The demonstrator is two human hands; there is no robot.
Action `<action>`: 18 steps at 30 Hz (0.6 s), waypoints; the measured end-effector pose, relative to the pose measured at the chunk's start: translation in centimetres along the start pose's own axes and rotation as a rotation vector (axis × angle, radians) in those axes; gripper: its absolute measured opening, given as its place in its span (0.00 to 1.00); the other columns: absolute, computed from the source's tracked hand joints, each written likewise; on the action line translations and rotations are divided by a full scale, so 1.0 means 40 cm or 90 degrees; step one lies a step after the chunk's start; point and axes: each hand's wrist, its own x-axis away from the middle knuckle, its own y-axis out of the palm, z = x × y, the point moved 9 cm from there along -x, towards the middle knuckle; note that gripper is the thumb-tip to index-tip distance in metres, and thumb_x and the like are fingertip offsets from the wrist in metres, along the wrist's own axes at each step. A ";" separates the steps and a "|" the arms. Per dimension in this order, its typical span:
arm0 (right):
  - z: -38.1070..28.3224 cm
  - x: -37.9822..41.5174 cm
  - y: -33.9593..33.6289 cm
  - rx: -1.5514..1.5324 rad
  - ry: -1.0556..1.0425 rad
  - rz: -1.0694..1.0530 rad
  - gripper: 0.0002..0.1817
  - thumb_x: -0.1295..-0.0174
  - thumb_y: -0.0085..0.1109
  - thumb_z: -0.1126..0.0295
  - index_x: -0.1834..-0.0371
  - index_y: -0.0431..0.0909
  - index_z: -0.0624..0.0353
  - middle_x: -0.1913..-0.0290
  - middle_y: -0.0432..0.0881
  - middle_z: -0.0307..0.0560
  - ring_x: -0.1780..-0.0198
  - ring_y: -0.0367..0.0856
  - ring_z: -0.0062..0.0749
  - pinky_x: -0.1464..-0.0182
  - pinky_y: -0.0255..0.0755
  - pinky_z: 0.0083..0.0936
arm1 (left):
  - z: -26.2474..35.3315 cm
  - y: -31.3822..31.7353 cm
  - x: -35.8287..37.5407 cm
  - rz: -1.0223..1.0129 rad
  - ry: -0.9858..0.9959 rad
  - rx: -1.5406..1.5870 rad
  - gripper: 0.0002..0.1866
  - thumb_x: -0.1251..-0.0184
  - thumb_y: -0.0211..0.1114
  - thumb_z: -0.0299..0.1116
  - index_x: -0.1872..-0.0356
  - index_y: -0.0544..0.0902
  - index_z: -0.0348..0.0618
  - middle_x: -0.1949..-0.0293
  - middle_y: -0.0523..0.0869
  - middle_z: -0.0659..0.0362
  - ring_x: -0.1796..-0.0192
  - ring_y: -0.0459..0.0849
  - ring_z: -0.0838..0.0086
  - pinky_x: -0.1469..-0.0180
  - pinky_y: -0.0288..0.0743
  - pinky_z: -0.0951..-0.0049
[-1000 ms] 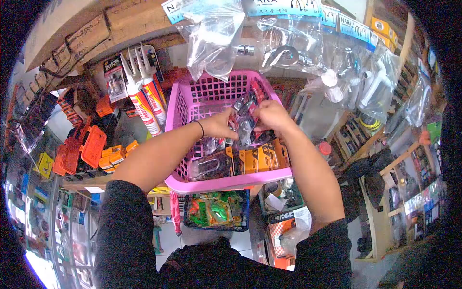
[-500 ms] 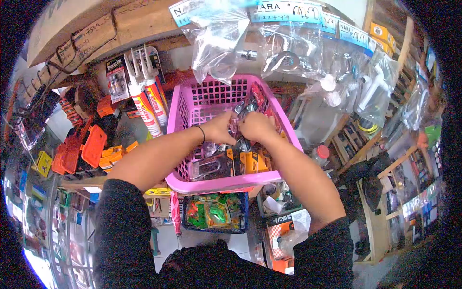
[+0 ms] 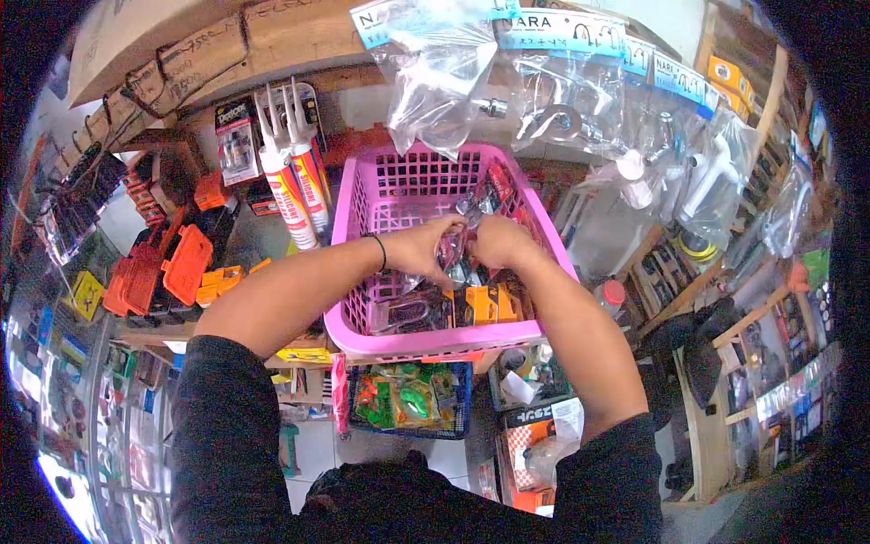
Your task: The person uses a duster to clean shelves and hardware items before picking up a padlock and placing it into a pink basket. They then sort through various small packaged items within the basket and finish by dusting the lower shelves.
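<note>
Both hands reach into a pink plastic basket (image 3: 435, 343) of packaged goods. My left hand (image 3: 419, 251), with a dark band at the wrist, curves its thumb and fingers around a clear plastic packet (image 3: 456, 251) with reddish and dark parts. My right hand (image 3: 503, 243) is closed on the same packet's right side, its fingertips partly hidden. Under the hands lie orange-yellow boxes (image 3: 489, 305) and a clear pack with a U-shaped metal piece (image 3: 401, 313). Red packets (image 3: 500, 181) line the basket's right wall. The packet's exact contents cannot be made out.
Bagged taps (image 3: 435, 86) hang over the basket's far side. Silicone tubes (image 3: 292, 186) stand to its left, near orange cases (image 3: 188, 263). Below is a dark basket of colourful packets (image 3: 412, 399). A red-lidded jar (image 3: 612, 295) stands at right.
The view has shifted slightly, so the basket and shelf goods appear farther right. Both hands stay together at the packet, with my left fingers curled around it a little differently.
</note>
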 end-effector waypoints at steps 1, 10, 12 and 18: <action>-0.004 0.009 -0.001 0.001 0.000 0.001 0.17 0.52 0.47 0.64 0.63 0.78 0.61 0.58 0.78 0.55 0.56 0.77 0.48 0.55 0.70 0.39 | -0.008 -0.001 0.006 0.001 0.001 -0.001 0.54 0.72 0.77 0.37 0.40 0.52 0.40 0.45 0.67 0.50 0.43 0.66 0.64 0.41 0.59 0.70; -0.007 -0.038 0.042 0.066 -0.131 0.016 0.13 0.57 0.50 0.66 0.72 0.79 0.62 0.68 0.79 0.59 0.64 0.78 0.50 0.60 0.71 0.39 | -0.149 0.027 -0.007 -0.071 -0.208 0.094 0.63 0.70 0.75 0.25 0.36 0.34 0.39 0.49 0.70 0.51 0.48 0.70 0.68 0.48 0.66 0.71; 0.000 -0.029 0.061 0.094 -0.086 -0.075 0.15 0.57 0.51 0.70 0.65 0.80 0.61 0.58 0.77 0.56 0.57 0.77 0.46 0.54 0.71 0.36 | -0.132 0.043 -0.026 -0.099 -0.134 0.147 0.61 0.70 0.74 0.23 0.36 0.37 0.38 0.52 0.74 0.53 0.53 0.73 0.70 0.51 0.69 0.72; 0.001 0.016 0.010 0.100 -0.005 -0.062 0.15 0.57 0.52 0.69 0.65 0.79 0.60 0.57 0.77 0.55 0.55 0.77 0.46 0.54 0.70 0.36 | -0.084 0.045 -0.013 -0.130 -0.091 0.092 0.43 0.70 0.77 0.30 0.46 0.64 0.40 0.63 0.81 0.58 0.60 0.78 0.73 0.54 0.71 0.72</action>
